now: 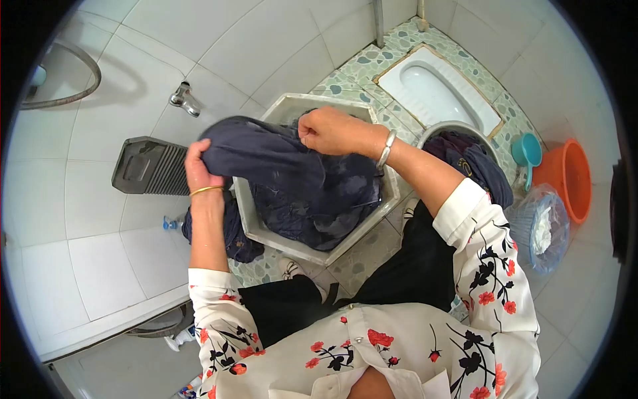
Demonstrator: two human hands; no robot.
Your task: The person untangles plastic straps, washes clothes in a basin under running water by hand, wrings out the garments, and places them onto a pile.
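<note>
A dark navy cloth [266, 149] is stretched between my two hands over a pale hexagonal basin [247, 216]. My left hand [201, 166], with a gold bangle at the wrist, grips the cloth's left end beyond the basin's left rim. My right hand [332, 131], below a silver bangle, is closed on the cloth near the basin's back right part. More wet dark clothing [319, 213] lies in the basin under the held cloth.
A dark washboard [143, 166] and wall tap [185, 100] are at left. Dark clothes [229, 233] lie beside the basin. To the right are a squat toilet [442, 90], a clothes-filled tub [428, 135], a teal scoop [526, 150], an orange basin [578, 179] and a plastic-covered blue basket [525, 229].
</note>
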